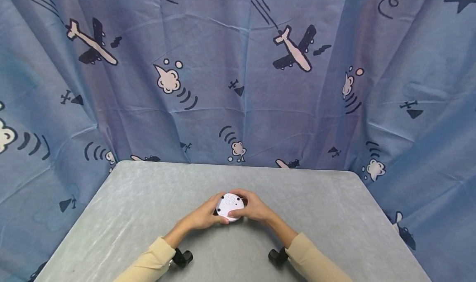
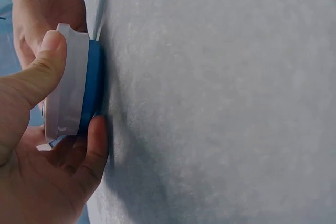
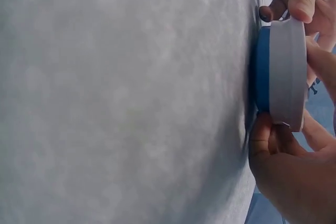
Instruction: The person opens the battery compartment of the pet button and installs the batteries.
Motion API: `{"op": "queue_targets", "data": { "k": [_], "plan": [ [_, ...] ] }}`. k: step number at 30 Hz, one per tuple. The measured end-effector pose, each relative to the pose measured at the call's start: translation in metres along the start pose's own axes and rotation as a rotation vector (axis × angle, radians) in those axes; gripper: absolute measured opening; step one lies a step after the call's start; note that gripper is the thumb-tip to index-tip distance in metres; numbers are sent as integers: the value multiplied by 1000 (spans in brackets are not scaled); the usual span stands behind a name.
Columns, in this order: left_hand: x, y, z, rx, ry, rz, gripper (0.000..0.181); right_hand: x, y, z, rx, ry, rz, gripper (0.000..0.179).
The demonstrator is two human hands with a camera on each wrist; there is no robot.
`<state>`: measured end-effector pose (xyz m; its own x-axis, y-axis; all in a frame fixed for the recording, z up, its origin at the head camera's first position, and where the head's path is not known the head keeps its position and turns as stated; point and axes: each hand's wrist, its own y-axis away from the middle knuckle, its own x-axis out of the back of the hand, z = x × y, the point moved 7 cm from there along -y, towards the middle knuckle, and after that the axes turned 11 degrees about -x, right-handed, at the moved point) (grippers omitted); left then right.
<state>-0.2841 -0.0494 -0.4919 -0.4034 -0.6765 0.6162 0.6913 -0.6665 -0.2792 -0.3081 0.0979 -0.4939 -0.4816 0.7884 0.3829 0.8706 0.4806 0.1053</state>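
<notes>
A round, palm-sized device (image 1: 230, 206) is held low over the table by both hands. Its upturned white face has a patch of small holes and several dark round feet. From the left wrist view, the white casing (image 2: 73, 87) has a blue layer on the side toward the table; whether that touches the cloth cannot be told. My left hand (image 1: 203, 214) grips its left edge, thumb on the white rim and fingers curled below. Opposite it, my right hand (image 1: 256, 207) grips the right edge, with its thumb lying over the white face.
A pale grey cloth covers the table (image 1: 148, 199). Behind and around it hangs a blue curtain (image 1: 230, 67) printed with planes and clouds. Black wrist cameras (image 1: 182, 257) are strapped below both beige sleeves (image 1: 312, 255).
</notes>
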Motion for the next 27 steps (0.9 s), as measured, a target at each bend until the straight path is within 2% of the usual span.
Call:
{"op": "queue_targets", "data": {
  "k": [4,11,15,20,27],
  "plan": [
    [2,0,0,29,19,-3,88,0,2,-3,39,55,-21,65],
    [3,0,-1,56,22,-10,92,2,6,-3,49,120,-101,87],
    [3,1,-1,55,8,-1,93,1,6,-2,50,135,-125,89],
    [4,2,0,45,10,1,96,2,6,1,43,133,-114,87],
    [6,2,0,20,45,54,90,8,7,0,63,107,-96,86]
  ]
}}
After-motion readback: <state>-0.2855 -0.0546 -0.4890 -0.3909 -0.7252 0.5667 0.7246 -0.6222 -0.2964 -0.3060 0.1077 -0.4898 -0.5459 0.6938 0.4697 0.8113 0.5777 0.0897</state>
